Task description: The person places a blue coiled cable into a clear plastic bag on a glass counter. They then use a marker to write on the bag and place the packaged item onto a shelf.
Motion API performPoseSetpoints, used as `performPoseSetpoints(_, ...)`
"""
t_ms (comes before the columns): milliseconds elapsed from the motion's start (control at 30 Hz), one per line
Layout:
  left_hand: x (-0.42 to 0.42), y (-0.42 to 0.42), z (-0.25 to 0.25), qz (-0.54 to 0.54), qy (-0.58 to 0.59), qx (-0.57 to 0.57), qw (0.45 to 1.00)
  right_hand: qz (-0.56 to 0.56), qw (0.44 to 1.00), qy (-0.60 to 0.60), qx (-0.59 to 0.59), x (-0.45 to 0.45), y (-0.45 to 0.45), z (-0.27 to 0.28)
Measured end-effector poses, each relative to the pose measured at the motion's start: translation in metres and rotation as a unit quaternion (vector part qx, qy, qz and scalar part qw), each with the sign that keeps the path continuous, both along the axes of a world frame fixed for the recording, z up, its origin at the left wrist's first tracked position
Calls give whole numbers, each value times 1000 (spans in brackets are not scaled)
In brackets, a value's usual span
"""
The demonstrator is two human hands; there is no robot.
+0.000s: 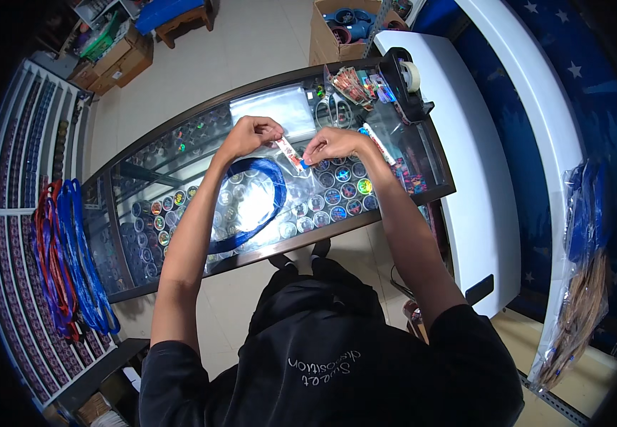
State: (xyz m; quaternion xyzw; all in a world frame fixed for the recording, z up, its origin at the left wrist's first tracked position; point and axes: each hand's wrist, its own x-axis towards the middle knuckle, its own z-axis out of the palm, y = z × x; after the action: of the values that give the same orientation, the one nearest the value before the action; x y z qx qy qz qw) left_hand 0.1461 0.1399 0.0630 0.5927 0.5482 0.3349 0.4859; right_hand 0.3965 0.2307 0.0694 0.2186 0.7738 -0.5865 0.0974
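Between my two hands stretches a narrow white printed strip point(289, 151) with red markings. Its upper end is pinched by the thumb and fingers of my left hand point(255, 136). My right hand point(335, 145) pinches at the lower end, where a small blue piece point(304, 164) shows. Below the hands a coil of dark blue cord or line point(281, 188) lies in a clear plastic bag point(300, 181) on the glass-topped counter point(169, 155). Glare hides part of the coil, and my left forearm crosses its left side. Round lidded containers point(333, 196) show through the glass.
Behind the hands lie a stack of clear plastic bags point(273, 109) and scissors point(334, 113). Printed labels point(352, 85) and a black tape dispenser point(404, 88) sit at the far right corner. A white tube point(379, 144) lies near my right wrist. Blue cord hanks point(81, 256) hang at left.
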Motion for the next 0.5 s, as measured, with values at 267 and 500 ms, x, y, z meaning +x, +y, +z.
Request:
performPoseSetpoints(267, -2, 0, -1, -4, 2, 4, 1000, 7, 1000, 5, 25, -1, -2, -2)
performPoseSetpoints(500, -1, -1, 2, -4, 19, 2, 1000, 2, 1000, 13, 26, -2, 0, -8)
